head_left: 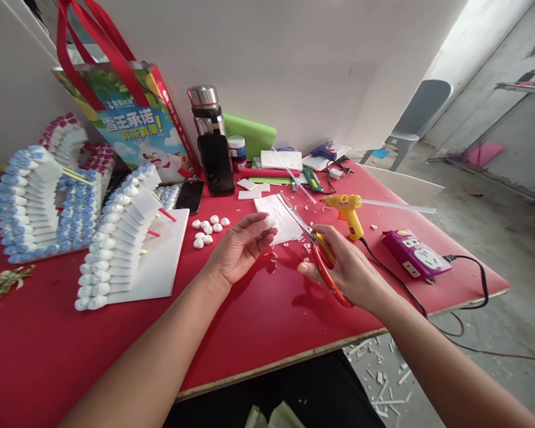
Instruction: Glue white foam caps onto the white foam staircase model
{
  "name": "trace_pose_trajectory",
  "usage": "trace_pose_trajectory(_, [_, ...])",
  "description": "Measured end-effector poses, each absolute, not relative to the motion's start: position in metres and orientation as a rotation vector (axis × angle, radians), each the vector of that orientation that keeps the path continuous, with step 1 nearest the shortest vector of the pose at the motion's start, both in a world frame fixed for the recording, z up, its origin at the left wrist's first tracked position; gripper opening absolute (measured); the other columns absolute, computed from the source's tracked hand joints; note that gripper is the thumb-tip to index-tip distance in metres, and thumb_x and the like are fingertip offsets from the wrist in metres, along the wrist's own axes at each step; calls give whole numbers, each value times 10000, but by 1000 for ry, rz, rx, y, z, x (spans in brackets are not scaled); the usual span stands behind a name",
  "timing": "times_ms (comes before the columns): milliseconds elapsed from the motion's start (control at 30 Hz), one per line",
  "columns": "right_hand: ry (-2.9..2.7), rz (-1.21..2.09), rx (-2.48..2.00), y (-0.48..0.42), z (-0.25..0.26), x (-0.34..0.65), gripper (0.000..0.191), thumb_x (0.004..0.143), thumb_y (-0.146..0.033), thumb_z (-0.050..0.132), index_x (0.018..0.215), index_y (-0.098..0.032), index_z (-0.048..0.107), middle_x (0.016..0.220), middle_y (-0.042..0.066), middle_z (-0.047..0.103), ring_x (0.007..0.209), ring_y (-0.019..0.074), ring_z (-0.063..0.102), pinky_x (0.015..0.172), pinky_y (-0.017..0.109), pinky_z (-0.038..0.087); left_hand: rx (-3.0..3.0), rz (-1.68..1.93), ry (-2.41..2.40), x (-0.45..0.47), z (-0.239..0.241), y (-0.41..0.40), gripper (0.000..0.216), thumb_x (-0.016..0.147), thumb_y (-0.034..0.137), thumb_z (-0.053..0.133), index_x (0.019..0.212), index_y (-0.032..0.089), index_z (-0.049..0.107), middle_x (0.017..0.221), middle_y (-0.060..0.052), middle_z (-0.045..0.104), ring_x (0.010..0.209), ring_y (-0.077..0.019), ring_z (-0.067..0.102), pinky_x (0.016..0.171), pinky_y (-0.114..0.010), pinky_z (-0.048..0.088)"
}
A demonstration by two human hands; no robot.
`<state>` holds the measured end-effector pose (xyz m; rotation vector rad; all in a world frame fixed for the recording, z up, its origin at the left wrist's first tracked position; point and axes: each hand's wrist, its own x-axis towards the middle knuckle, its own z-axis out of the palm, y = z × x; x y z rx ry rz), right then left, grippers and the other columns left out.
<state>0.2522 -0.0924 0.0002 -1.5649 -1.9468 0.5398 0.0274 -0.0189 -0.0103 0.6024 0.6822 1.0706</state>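
Pinching left grip (245, 245), rosette (270, 222) aloft

Head cam looks fwd/down, close over red tbl (249, 339).

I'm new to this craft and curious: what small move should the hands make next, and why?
Probably bring the scissors to the white piece for a trim: the left hand pinches it, the right hand holds the scissors nearby, and white scraps lie on the table.
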Motion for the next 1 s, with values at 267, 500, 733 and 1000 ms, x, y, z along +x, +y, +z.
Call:
trace_pose_trajectory(267, [-2059,452,-1539,-94,-2,238,634,802,-665,692,1245,-255,498,1114,104,574,939,255,613,833,404,518,761,1116,670,30,-7,-24,201,710,133,846,896,139,769,918,-36,754,864,-136,719,867,-247,595])
trace_pose_trajectory(500, [-2050,419,-1574,-93,3,235,588,796,-659,699,1204,-271,529,1088,85,584,833,229,634,737,366,522,823,1094,669,31,-5,-26,193,704,163,857,879,144,777,896,-36,751,893,-154,716,879,-265,590])
trace_pose_trajectory(733, [-2064,393,-1599,-94,5,235,555,808,-641,691,1205,-282,541,1069,73,606,830,232,647,705,351,522,862,1082,664,31,-6,-26,183,728,186,849,890,145,773,915,-35,754,900,-148,712,877,-250,583])
trace_pose_trajectory(1000, [-2060,358,-1590,-95,6,235,510,827,-623,680,1179,-269,582,972,55,601,759,211,629,636,309,486,853,1079,675,31,-5,-26,174,715,181,857,862,137,774,908,-45,759,892,-155,711,870,-262,586])
